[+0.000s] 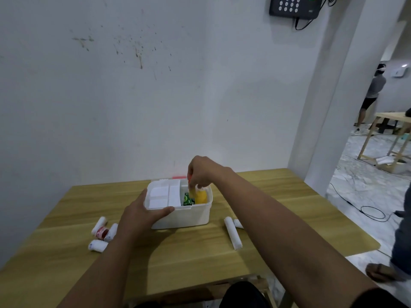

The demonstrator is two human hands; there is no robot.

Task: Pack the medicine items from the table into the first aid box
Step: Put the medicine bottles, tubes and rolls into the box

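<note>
A white box (184, 215) sits open on a wooden table (200, 252), near the far edge and close to the wall (133, 96); a white tray (163, 194) with small compartments fills its left half, and the right half is an open well holding a green pack (186, 199) and a yellow item (201, 196). The left hand (142, 216) grips the box's near left corner, palm against the left side, thumb stretched along the near rim, the other fingers hidden behind the wall; the right hand (200, 172) hangs over the far right part of the box with its fingertips pinched together on a small yellowish item (192, 191) that dips into the well, just left of the yellow item; a bit of orange-red shows beside the fingers, but what it belongs to cannot be told. On the table left of the box lie three white rolls (99, 224) around a small red-labelled pot (101, 232), partly hidden by the left wrist; the nearest roll lies a little apart from the rest. Right of the box lie a long white roll (232, 233) and, just beside its far end, a short one (238, 223) partly hidden by the right forearm. A keypad (293, 6) hangs high on the wall; through an opening at the right another person (371, 94) stands far off beside a wooden frame (387, 138); a foot (381, 272) rests on the floor near the table's right side.
</note>
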